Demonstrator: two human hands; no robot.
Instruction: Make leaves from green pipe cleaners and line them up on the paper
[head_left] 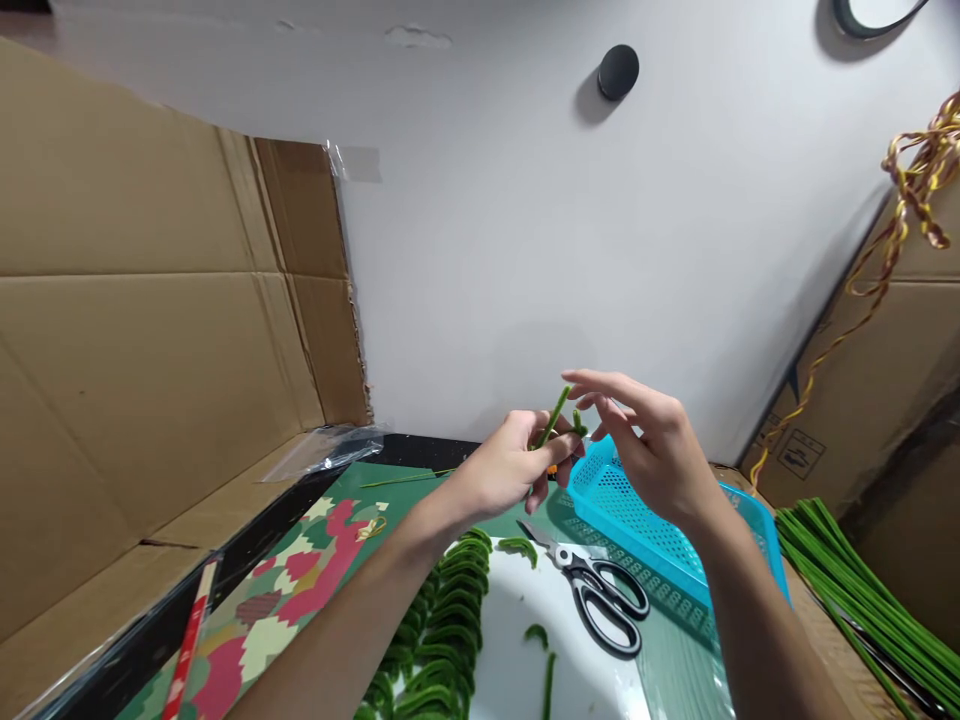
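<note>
My left hand (525, 455) is closed around a green fuzzy pipe cleaner (553, 417), whose straight end sticks up past the fingers. A short bent green end shows beside it, between the two hands. Close on the right, my right hand (649, 430) has its index finger stretched toward the pipe cleaner's upper tip. Its other fingers are loosely bent and hold nothing I can see; whether a fingertip touches the tip, I cannot tell. Below the hands, black-handled scissors (592, 590) lie with blades apart. Rows of curved green pipe cleaner pieces (442, 640) cover the left part of a white board (510, 620).
A blue perforated basket (652, 540) stands behind my right forearm. Long green pipe cleaners (870, 600) lie in a bundle at the far right. Patterned paper (300, 590) and a red strip (187, 640) are on the left. Cardboard (150, 350) and a white wall (487, 250) enclose the workspace.
</note>
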